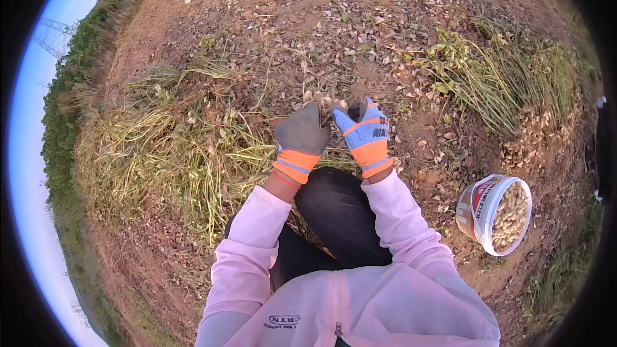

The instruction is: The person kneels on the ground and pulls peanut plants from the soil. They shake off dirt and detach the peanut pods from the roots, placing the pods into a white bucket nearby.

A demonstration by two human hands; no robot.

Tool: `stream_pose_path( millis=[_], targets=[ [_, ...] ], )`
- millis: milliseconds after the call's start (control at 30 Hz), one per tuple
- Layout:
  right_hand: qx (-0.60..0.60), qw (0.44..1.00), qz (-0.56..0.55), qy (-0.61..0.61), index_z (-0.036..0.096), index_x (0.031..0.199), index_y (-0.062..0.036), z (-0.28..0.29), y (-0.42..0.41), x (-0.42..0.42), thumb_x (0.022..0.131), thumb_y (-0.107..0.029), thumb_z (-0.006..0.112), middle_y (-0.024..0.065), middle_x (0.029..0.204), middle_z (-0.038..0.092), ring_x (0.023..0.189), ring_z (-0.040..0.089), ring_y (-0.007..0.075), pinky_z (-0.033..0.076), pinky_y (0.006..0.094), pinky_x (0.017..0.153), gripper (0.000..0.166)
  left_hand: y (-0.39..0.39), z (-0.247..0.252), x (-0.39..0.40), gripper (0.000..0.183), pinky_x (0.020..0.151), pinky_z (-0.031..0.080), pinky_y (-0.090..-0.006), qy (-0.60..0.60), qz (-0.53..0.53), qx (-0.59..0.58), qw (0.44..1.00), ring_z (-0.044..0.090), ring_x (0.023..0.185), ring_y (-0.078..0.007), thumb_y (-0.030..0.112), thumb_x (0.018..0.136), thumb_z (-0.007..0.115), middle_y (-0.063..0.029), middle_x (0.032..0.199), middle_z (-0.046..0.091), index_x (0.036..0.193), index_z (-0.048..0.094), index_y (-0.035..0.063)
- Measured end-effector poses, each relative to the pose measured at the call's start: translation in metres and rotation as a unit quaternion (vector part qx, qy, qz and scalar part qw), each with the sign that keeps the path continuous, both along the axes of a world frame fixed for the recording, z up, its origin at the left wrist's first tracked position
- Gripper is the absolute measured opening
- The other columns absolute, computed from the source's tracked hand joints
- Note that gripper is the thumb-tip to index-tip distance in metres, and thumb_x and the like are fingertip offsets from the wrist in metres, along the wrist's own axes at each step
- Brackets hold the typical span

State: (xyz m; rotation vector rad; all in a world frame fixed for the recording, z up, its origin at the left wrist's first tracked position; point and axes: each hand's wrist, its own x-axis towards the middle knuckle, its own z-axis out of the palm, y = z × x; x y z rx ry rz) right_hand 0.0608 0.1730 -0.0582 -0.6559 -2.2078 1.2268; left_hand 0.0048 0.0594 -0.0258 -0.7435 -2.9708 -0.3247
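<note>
Both my hands wear work gloves with orange cuffs and meet just beyond my knees. My left hand (302,131), its grey coated side up, is closed on a small cluster of peanut pods (324,101) with thin roots. The blue back of my right hand (364,127) shows from the other side, its thumb and curled fingers at the right end of the same cluster. Its dark fingertips are partly hidden. Left of my hands, and partly under them, lies a heap of pulled peanut plants (178,149) with yellow-green stems.
A white-rimmed plastic bucket (468,207) full of peanuts (510,214) stands tilted in view at the right. Beyond it lies another bundle of peanut plants (506,77), pods (528,137) towards me. Dry leaves (332,24) litter the reddish soil. My dark-trousered knee (337,212) is below my hands.
</note>
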Motion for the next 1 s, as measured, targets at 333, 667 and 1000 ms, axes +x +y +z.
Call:
stream_pose_path(
  millis=[333,667,1000],
  targets=[
    [-0.463,0.824,0.287,-0.158,0.057,0.076,-0.0005,0.006,0.053,0.139,0.078,-0.024,0.056,0.0061,0.066,0.057,0.052,0.054,0.0113,0.042,0.0216,0.045,0.024,-0.020,0.018,-0.031,0.039,0.054,0.051,-0.0296,-0.491,-0.061,0.518,0.698,0.062,0.077,-0.0234,0.001,0.072,0.060,-0.0138,0.091,0.061,0.109,0.051,-0.0031],
    [-0.526,0.673,-0.078,0.515,0.053,0.108,-0.0035,-0.070,0.213,0.317,0.087,-0.029,0.041,0.0009,0.076,0.055,0.059,0.049,0.0118,0.039,0.0232,0.049,0.035,-0.049,0.022,-0.042,0.038,0.052,0.052,-0.0358,-0.608,-0.257,0.574,0.485,0.060,0.078,-0.0294,-0.006,0.070,0.056,-0.0187,0.093,0.057,0.107,0.052,-0.0046],
    [-0.386,0.806,-0.223,0.388,0.049,0.116,-0.0054,-0.042,0.161,0.217,0.088,-0.029,0.045,-0.0028,0.060,0.050,0.045,0.042,0.0066,0.033,0.0166,0.039,0.037,-0.046,0.018,-0.030,0.037,0.055,0.053,-0.0396,-0.609,-0.215,0.591,0.484,0.061,0.080,-0.0338,-0.012,0.068,0.057,-0.0222,0.098,0.057,0.105,0.051,-0.0081]
  ],
)
